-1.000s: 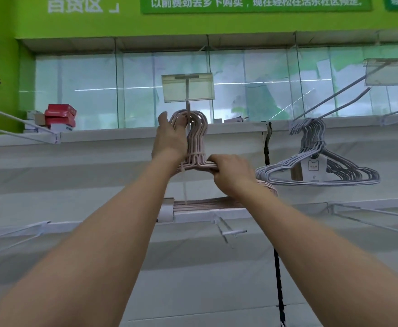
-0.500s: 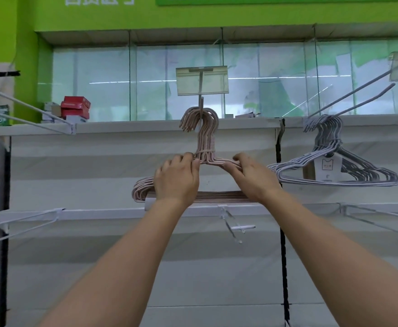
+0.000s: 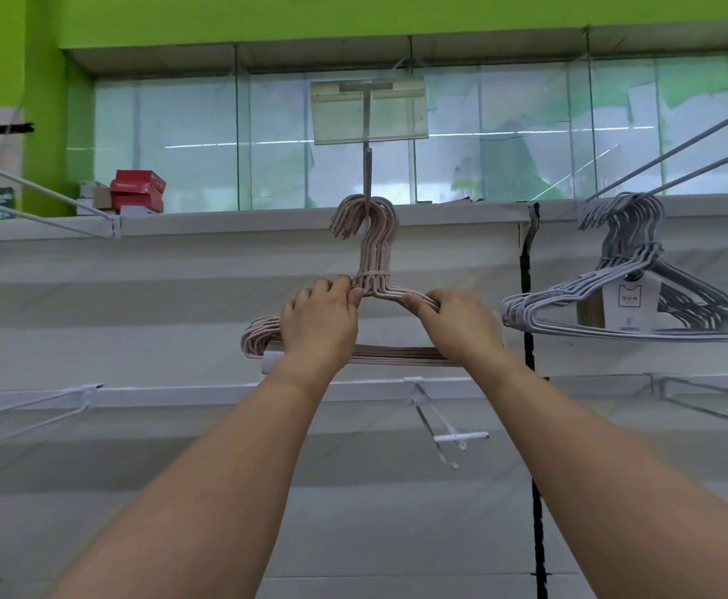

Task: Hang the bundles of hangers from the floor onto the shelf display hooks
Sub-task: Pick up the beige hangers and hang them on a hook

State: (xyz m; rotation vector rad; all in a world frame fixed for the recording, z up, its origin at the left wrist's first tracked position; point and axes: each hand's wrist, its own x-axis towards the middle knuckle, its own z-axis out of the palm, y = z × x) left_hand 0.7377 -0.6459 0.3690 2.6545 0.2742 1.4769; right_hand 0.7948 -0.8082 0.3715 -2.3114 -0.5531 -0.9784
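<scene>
A bundle of pink hangers [image 3: 375,248] hangs by its hooks on a display hook [image 3: 369,175] that points toward me under a clear price tag holder [image 3: 368,108]. My left hand [image 3: 319,322] grips the bundle's left shoulder just below the neck. On the right shoulder, my right hand [image 3: 457,322] grips the wires. A bundle of grey hangers [image 3: 630,291] with a white label hangs on the neighbouring hook at the right.
White wire hooks stick out at the left [image 3: 38,196] and lower left [image 3: 29,412]. A lower hook [image 3: 444,425] points toward me below the pink bundle. Red boxes [image 3: 137,194] sit on the top ledge. A black upright slot strip [image 3: 528,296] divides the panels.
My left hand came down from the hook tops to the bundle's left shoulder. The pink bundle now hangs on the display hook. The view has shifted so everything sits further right.
</scene>
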